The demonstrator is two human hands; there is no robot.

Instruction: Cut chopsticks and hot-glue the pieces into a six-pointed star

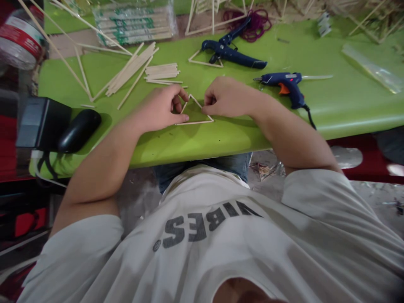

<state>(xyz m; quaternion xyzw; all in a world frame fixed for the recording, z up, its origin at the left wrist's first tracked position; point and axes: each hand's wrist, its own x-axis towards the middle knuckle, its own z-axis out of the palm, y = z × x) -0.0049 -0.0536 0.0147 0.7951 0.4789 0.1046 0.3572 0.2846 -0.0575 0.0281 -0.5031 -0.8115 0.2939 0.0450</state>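
Stick triangle (198,122) near the front edge of the green table (315,46)

The right hand (232,97) pinches the triangle's right side. The left hand (164,105) puts thumb and fingers on its left side — I cannot tell if they squeeze. It is made of thin pale sticks, with the tip pointing away from the person. Beyond are the glue gun (288,84) and blue cutter (235,54). The shirt (208,261) reads "VIBES", upside down — the writing on the packet (135,23) and the bottle (22,40) is too blurred.
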